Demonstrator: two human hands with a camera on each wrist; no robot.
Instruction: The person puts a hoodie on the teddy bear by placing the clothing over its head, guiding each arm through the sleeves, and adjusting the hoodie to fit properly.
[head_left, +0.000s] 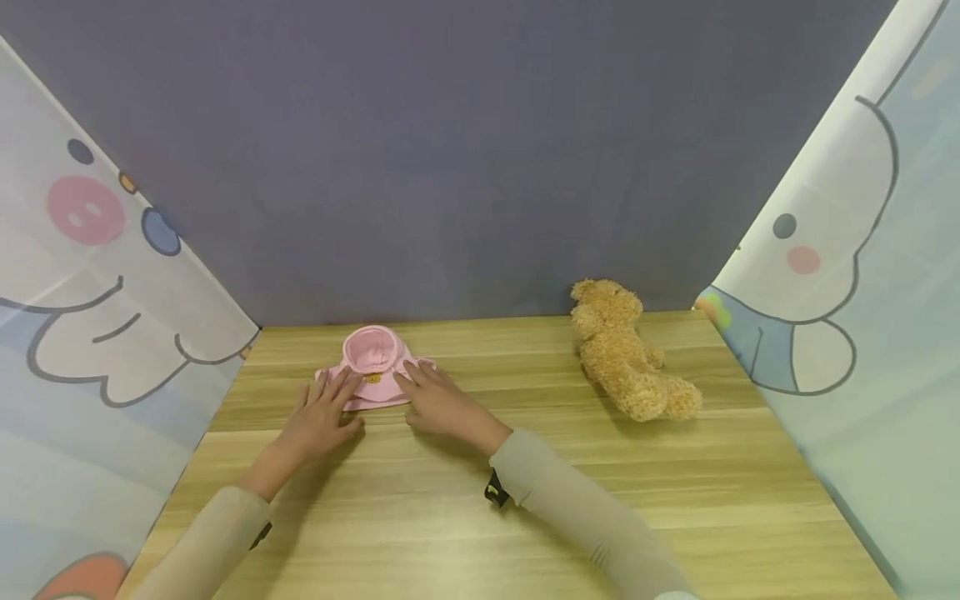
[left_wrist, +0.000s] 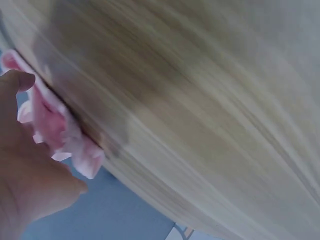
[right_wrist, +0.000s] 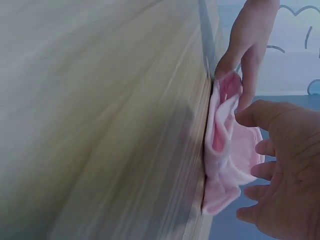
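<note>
A small pink plush-toy garment (head_left: 384, 392) with a round, upturned opening and a little yellow patch lies near the table's back edge, left of centre. My left hand (head_left: 321, 423) rests its fingers on the garment's left side. On the other side, my right hand (head_left: 442, 404) touches the cloth with its extended fingertips. In the right wrist view, the right hand's fingers (right_wrist: 265, 170) are loosely spread beside the pink cloth (right_wrist: 216, 167). The left wrist view has the left hand (left_wrist: 30, 175) partly covering the garment (left_wrist: 52, 125). A curly tan teddy bear (head_left: 618, 358) lies to the right.
The wood-grain table (head_left: 450, 517) meets a dark grey panel (head_left: 480, 167) at its back edge. Curtains with cartoon prints hang on the left (head_left: 150, 333) and right (head_left: 862, 433). A black strap (head_left: 496, 490) shows at the right sleeve.
</note>
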